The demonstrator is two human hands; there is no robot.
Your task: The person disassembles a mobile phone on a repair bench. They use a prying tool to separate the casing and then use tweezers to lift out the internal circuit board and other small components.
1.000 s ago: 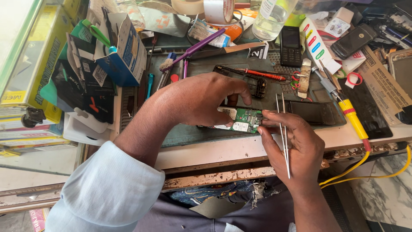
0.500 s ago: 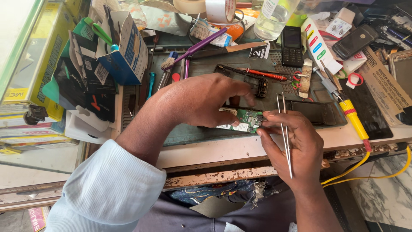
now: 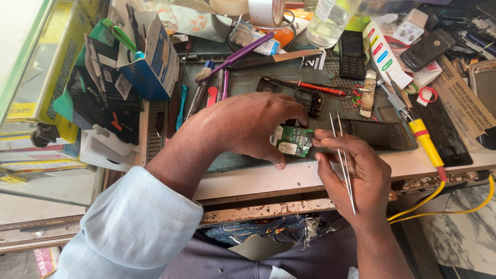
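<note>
While curled palm-down, left hand (image 3: pixel 253 126) pinching green circuit board (image 3: pixel 292 140) between thumb and fingertips; right hand (image 3: pixel 356 173) beside it, fingers closed round tweezers (image 3: pixel 343 163), tips pointing away.

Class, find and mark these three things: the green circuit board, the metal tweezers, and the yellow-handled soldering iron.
circuit board (image 3: pixel 293 140), head view, on its green face between the hands.
tweezers (image 3: pixel 343 165), head view, on the prongs crossing the right hand.
soldering iron (image 3: pixel 427 138), head view, on its yellow handle.

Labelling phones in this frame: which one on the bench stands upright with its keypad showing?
The black keypad phone at the back, beside the clear bottle. The other black phone, to its right, lies slanted and shows only a plain side.
</note>
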